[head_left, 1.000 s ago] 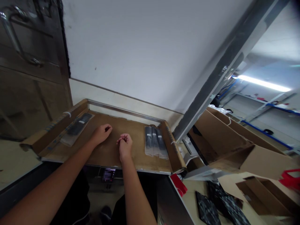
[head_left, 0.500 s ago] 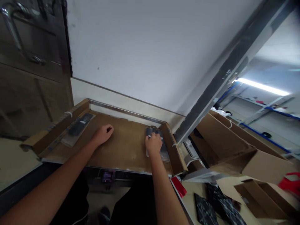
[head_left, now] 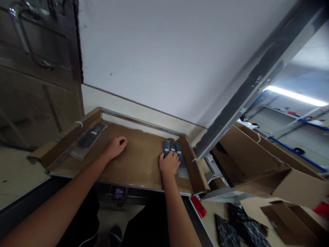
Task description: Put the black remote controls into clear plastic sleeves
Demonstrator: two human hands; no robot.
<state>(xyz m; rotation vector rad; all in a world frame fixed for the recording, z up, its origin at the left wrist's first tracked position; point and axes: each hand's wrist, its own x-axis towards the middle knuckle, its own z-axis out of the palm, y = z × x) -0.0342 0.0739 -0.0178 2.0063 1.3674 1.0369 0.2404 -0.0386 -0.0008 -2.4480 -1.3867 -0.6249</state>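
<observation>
On a cardboard-lined work surface [head_left: 138,154], my right hand [head_left: 169,164] rests over several dark flat packs [head_left: 167,145] in clear plastic sleeves, lying side by side by the right cardboard wall. Its thumb is apart from the fingers, which spread over the packs' near part and hide some of it. My left hand [head_left: 117,146] lies on the bare cardboard left of the middle, fingers curled into a loose fist with nothing visible in them. Beyond it, along the left wall, lies another dark pack [head_left: 88,139] in a clear sleeve with a small white label.
Raised cardboard sides [head_left: 196,168] bound the surface, and a white wall [head_left: 154,61] rises behind it. Right of a grey post [head_left: 246,85] stands a large open carton [head_left: 252,157]. Dark patterned packages [head_left: 226,230] and a red object [head_left: 198,207] lie lower right.
My right hand has drawn back slightly toward me, its fingers more spread, uncovering more of the packs and their white labels. The left hand stays put. The whole view has shifted a little.
</observation>
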